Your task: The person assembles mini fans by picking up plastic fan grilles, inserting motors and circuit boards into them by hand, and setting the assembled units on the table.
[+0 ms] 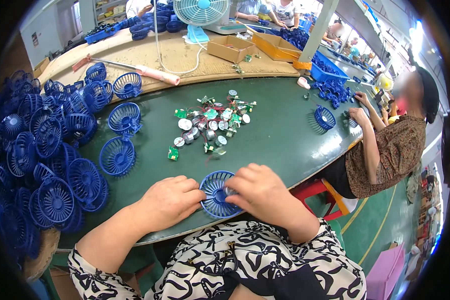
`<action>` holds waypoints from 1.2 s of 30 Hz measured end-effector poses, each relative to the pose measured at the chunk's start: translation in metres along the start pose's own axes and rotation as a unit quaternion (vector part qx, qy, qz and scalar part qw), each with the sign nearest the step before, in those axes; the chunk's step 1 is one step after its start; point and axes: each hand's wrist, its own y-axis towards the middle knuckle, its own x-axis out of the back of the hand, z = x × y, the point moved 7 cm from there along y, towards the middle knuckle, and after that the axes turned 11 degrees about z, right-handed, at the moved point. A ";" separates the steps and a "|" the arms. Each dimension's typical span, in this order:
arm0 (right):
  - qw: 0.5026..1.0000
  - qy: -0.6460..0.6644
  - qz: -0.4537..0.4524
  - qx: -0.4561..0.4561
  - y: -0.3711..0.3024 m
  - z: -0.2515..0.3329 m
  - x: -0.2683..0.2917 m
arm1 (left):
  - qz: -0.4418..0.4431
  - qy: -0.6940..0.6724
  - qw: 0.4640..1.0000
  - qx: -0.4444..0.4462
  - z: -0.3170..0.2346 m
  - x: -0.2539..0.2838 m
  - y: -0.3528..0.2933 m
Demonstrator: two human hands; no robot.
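Note:
A round blue plastic fan housing [216, 206] with a slatted grille lies at the table's near edge in front of me. My left hand [171, 204] is closed on its left rim, thumb and fingers pinching the edge. Over its right side, my right hand [261, 192] has its fingers curled around a small silvery motor, mostly hidden by the fingers. Just beyond the housing, a small circuit board [216, 152] is smeared by motion. A pile of small motors [210, 134] with green circuit boards and red wires lies farther up the green table.
Many blue fan housings [55, 200] are heaped on the left. A pink-handled tool [157, 75] lies by the cardboard-covered ledge, which holds a desk fan [201, 12] and an open carton [231, 48]. To the right, a co-worker [392, 145] handles parts beside a blue bin [327, 70].

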 end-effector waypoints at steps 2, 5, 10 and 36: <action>0.997 -0.026 0.066 0.007 0.006 0.007 -0.015 | -0.006 -0.001 1.000 -0.004 -0.002 0.000 -0.001; 0.996 -0.037 0.079 0.021 0.009 0.013 -0.017 | -0.005 0.009 1.000 -0.005 -0.004 -0.002 -0.003; 0.995 -0.046 0.087 0.022 0.009 0.015 -0.018 | -0.017 0.005 1.000 -0.002 -0.005 -0.002 -0.003; 0.993 0.078 0.084 0.003 0.018 0.002 -0.016 | -0.046 0.003 0.999 0.005 0.004 -0.002 -0.001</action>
